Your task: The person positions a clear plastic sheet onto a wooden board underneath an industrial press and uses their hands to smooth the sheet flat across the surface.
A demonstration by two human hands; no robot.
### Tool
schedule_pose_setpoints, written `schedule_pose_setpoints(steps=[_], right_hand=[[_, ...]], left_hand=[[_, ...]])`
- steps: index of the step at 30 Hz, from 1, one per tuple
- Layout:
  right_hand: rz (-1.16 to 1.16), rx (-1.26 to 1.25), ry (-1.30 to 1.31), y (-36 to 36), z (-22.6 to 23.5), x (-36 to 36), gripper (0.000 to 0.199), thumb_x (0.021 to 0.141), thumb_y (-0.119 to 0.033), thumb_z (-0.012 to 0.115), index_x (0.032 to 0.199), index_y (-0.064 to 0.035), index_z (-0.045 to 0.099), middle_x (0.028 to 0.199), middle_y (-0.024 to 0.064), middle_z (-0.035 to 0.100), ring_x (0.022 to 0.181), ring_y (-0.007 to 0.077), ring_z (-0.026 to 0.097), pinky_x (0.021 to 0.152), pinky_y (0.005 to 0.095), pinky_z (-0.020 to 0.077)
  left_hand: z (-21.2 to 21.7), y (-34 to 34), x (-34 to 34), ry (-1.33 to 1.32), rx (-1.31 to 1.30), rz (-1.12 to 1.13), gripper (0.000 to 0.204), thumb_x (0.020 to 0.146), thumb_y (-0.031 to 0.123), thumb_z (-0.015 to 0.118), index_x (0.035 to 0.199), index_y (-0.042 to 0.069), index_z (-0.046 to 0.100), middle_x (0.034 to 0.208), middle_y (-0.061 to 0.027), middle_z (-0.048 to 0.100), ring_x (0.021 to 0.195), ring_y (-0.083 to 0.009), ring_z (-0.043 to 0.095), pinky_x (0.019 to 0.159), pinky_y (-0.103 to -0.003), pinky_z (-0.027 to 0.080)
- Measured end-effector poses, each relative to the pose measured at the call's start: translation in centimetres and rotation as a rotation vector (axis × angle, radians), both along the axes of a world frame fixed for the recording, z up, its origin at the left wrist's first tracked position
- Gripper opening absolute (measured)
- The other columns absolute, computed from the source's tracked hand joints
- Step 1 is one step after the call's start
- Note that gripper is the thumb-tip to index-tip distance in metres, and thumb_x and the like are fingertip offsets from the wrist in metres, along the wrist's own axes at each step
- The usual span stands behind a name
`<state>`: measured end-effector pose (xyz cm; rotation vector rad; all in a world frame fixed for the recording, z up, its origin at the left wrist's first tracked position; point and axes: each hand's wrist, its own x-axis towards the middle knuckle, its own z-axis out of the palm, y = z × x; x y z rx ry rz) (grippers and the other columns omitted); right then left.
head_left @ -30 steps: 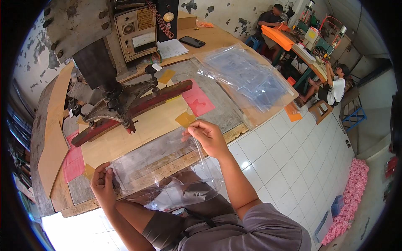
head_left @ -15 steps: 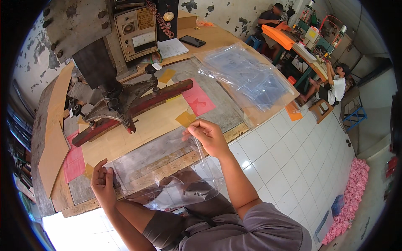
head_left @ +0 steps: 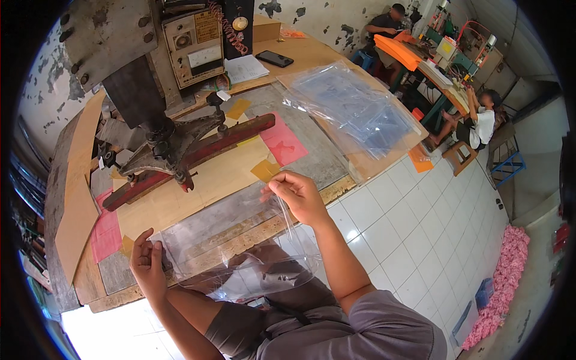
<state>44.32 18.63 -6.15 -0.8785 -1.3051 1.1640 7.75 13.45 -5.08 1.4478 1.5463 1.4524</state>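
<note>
A clear plastic sheet (head_left: 240,259) stretches between my two hands, its near part hanging over the table's front edge above my lap. My right hand (head_left: 295,195) pinches its right corner, beside a small amber tab (head_left: 265,171). At the left corner, the fingers of my left hand (head_left: 149,258) are curled on the sheet, next to another amber tab (head_left: 127,246). Beyond the sheet lies a tan work board (head_left: 198,186) with pink pieces (head_left: 283,144) at its ends. Across it runs the long red bar (head_left: 198,157) of a press.
The press column (head_left: 137,90) and control box (head_left: 195,45) stand at the back left. A pile of clear plastic sheets (head_left: 354,108) lies on the right of the table, with a phone (head_left: 275,58) behind. Two people sit at another bench (head_left: 441,90), far right.
Both hands and the plastic sheet stay in place. The view shifts very slightly, and the seated person at the far right moves their head a little.
</note>
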Motion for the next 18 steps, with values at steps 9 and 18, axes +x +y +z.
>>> schedule_pose_setpoints(steps=[9, 18], right_hand=[[-0.004, -0.004, 0.002, 0.06, -0.17, 0.01, 0.018, 0.103, -0.015, 0.059, 0.102, 0.0017, 0.066, 0.096, 0.0082, 0.072, 0.091, 0.0194, 0.074, 0.083, 0.0297, 0.0529], [0.002, 0.002, 0.022, 0.17, -0.44, 0.01, 0.017, 0.103, -0.014, 0.059, 0.102, 0.0020, 0.066, 0.096, 0.0086, 0.071, 0.091, 0.0194, 0.074, 0.083, 0.0298, 0.0532]], left_hand=[[-0.02, -0.08, -0.07, -0.002, -0.016, 0.007, 0.026, 0.096, 0.004, 0.064, 0.122, 0.001, 0.067, 0.075, 0.0061, 0.050, 0.066, -0.0005, 0.040, 0.060, -0.018, 0.029], [-0.13, -0.01, -0.05, -0.027, -0.009, -0.009, 0.027, 0.096, 0.002, 0.064, 0.123, 0.001, 0.066, 0.077, 0.0053, 0.053, 0.069, -0.0010, 0.044, 0.062, -0.018, 0.032]])
